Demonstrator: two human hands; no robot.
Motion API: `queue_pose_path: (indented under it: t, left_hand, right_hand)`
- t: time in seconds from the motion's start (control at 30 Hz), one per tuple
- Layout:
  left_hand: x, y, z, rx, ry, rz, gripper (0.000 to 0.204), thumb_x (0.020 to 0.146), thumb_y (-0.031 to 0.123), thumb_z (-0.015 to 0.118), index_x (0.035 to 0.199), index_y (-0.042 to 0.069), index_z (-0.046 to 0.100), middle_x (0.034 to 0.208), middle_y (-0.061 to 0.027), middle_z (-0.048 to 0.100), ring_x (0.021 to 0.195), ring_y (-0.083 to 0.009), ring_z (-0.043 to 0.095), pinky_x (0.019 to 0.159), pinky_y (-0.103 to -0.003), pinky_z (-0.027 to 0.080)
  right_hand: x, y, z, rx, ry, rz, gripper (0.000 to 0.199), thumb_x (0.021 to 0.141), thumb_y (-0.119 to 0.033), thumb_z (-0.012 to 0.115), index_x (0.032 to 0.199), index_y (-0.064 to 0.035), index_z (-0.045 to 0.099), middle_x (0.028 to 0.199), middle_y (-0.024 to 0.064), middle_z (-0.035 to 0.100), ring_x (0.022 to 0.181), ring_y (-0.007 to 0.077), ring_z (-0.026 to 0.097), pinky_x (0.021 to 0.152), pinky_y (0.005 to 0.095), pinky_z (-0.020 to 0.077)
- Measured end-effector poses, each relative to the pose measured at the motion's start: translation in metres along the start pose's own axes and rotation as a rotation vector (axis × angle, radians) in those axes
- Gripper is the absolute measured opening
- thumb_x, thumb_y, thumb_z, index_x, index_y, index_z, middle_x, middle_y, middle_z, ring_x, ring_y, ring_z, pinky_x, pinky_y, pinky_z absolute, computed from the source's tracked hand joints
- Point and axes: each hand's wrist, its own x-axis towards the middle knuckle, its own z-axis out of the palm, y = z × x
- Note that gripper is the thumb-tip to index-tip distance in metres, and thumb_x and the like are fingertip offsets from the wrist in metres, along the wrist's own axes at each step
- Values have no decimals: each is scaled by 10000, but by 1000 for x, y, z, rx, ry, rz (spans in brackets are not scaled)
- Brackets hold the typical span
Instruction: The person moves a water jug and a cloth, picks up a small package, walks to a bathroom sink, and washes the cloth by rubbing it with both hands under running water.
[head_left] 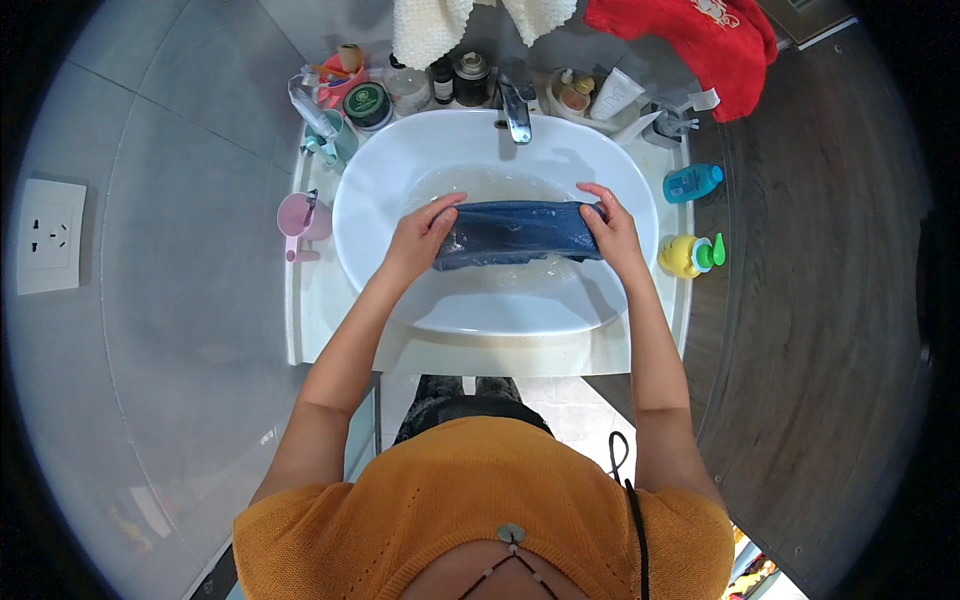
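Basin (400,170): shallow water, wet blue cloth (515,232) | left hand (420,235), right hand (612,235) grasping cloth ends

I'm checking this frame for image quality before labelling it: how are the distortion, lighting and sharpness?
Head view: strong fisheye, so the wall tile seams bow and the corners are black; even light, with soft glare on the white basin; left hand, right hand and wet blue cloth are sharp, and the rim is softer.

Chrome tap (516,112), pink cup (298,218), blue bottle (691,183), red towel (700,40)
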Motion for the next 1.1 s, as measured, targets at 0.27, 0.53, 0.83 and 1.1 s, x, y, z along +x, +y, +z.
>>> queue_pose_path:
  t: [0.27, 0.53, 0.83, 1.1]
  left_hand:
    - [17, -17, -1, 136, -105, -29, 269, 874, 177, 491, 1118, 93, 564, 930, -130, 596, 879, -249, 572, 790, -276, 431]
    - [8, -153, 47, 98, 72, -184, 357, 817, 230, 569, 1098, 10, 554, 1049, -170, 563, 969, -274, 540, 861, -304, 409]
    - [-30, -110, 64, -749, 589, -701, 453, 878, 233, 489, 1262, 14, 390, 1239, -97, 442, 1123, -199, 421, 967, -286, 297]
    - [-14, -91, 72, -1400, 196, -992, 446, 868, 451, 438, 1128, 96, 508, 1098, -94, 568, 952, -248, 561, 859, -408, 432]
  right_hand:
    - [14, 31, 5, 266, -339, 121, 252, 847, -91, 508, 1082, -67, 596, 917, 24, 615, 849, 103, 538, 799, 209, 404]
    - [7, 122, 74, -529, -182, -99, 729, 625, -214, 745, 1267, -119, 415, 1139, 183, 495, 1021, 290, 514, 900, 365, 413]
    - [-20, 99, 117, -591, -279, 239, 420, 713, -111, 605, 1108, -66, 472, 1075, 222, 489, 980, 368, 513, 815, 377, 448]
    - [-25, 33, 149, 695, -294, 411, 545, 707, 25, 482, 1237, -91, 431, 1047, 85, 536, 920, 162, 524, 785, 252, 434]
